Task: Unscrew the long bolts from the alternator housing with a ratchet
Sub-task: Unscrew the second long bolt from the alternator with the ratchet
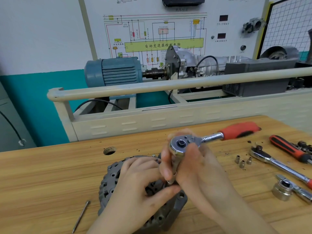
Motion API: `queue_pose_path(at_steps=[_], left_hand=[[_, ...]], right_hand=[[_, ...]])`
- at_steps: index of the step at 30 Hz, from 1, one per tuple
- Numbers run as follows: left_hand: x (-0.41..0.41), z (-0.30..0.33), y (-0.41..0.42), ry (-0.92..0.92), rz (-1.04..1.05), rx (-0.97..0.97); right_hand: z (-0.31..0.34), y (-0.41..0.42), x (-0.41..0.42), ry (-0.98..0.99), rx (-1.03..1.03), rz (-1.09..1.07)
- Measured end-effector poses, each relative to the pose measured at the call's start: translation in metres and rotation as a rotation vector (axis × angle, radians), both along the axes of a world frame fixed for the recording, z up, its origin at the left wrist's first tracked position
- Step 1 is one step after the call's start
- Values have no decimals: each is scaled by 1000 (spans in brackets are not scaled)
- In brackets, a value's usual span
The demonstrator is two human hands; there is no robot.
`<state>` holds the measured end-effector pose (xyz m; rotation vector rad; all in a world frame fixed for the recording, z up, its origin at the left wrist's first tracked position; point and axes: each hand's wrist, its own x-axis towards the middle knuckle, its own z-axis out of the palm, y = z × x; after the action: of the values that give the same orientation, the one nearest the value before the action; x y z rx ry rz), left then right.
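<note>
A grey alternator housing [111, 179] lies on the wooden workbench [42, 183]. My left hand [140, 181] rests on top of it, thumb curled near the base of the socket extension [173, 168]. My right hand [194, 166] grips the chrome head of a ratchet [180, 144], which stands on the extension over the housing. The ratchet's red and black handle [239, 130] points right and is blurred. One long bolt [81, 217] lies loose on the bench left of the housing.
Right of my hands lie three small sockets [242, 161], a second ratchet [276, 164], a red and black screwdriver [290, 149] and a large socket on a drive tool [283, 190]. A hole [109, 150] is in the benchtop. A training rig with a blue motor [114, 71] stands behind.
</note>
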<state>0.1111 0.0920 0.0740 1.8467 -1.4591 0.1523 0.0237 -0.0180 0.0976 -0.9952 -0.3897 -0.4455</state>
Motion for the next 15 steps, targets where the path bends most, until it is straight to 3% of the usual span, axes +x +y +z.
queue_pose_path(at_steps=[6,15], left_hand=[[0,1,0,46,-2,-2],[1,-4,-2,-36,37,-8]], right_hand=[[-2,-3,2,16,44,7],[-1,-3,-1,-50,28,-16]])
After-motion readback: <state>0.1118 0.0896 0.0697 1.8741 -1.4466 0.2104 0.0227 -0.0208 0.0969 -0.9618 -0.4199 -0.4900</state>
